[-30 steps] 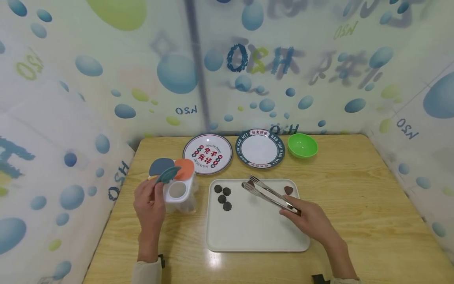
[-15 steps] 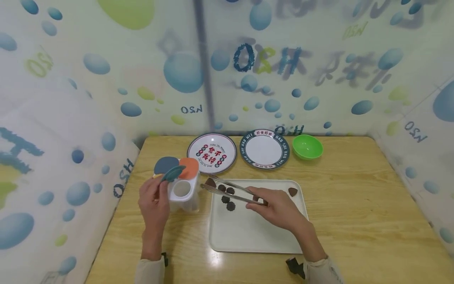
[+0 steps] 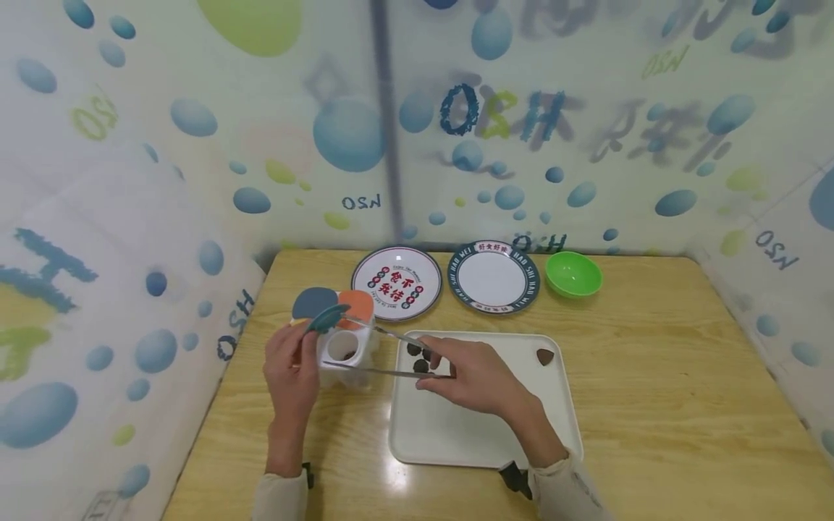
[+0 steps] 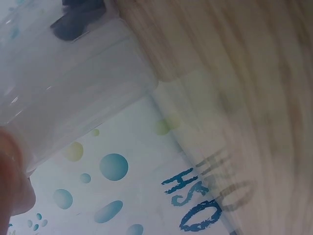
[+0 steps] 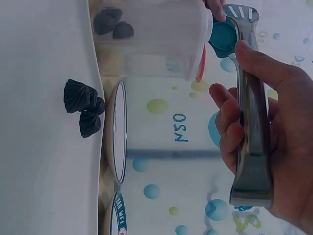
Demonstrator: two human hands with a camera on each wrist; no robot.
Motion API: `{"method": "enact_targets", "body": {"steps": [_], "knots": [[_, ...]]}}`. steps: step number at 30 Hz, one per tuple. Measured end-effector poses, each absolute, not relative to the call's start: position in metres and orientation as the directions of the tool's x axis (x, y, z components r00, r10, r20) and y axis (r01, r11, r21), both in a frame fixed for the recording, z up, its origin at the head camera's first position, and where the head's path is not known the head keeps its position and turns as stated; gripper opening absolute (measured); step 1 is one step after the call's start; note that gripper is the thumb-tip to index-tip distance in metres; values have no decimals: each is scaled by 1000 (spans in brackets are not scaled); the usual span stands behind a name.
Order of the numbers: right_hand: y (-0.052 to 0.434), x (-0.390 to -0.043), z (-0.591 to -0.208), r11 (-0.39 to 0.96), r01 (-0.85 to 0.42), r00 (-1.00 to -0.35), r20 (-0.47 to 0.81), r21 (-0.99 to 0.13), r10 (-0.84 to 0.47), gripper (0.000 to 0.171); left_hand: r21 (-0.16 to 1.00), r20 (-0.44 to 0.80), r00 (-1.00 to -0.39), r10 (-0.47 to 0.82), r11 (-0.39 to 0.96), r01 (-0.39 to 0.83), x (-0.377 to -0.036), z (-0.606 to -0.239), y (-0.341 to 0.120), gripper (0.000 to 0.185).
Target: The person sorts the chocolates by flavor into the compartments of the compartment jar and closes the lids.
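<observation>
My left hand (image 3: 291,373) pinches the raised teal lid (image 3: 328,318) of a translucent container (image 5: 161,41) with several coloured lids. Metal tongs (image 5: 254,142) are gripped in my right hand (image 3: 478,376), their arms spread on either side of the container's uncovered round opening (image 3: 342,345). Nothing shows between the tong tips. A dark brown piece (image 3: 350,354) is partly visible inside the opening. Through the container's wall, the right wrist view shows dark lumps (image 5: 106,20) inside. Dark fluted pieces (image 3: 421,366) sit on the white tray (image 3: 456,438), partly hidden by my right hand.
One brown wedge-shaped piece (image 3: 545,356) lies at the tray's back right. Behind the tray stand a plate with red lettering (image 3: 417,271), a dark-rimmed plate (image 3: 493,278) and a green bowl (image 3: 573,275). The orange lid (image 3: 358,302) and blue lid (image 3: 314,302) are down.
My right hand has carried the tongs left from above the tray to the container. The tongs have spread and released a brown piece. My left hand keeps holding the teal lid up.
</observation>
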State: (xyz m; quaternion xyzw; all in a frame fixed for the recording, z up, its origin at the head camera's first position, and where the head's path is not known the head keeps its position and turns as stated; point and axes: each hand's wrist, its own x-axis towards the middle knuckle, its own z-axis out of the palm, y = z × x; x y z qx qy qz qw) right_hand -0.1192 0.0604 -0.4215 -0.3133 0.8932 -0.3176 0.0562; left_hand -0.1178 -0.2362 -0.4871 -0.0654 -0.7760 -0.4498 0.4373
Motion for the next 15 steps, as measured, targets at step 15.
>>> {"method": "enact_targets", "body": {"steps": [15], "knots": [[107, -107, -431, 684, -359, -902, 49, -635, -428, 57, 638, 744, -592, -310, 591, 494, -119, -488, -232, 22]]}}
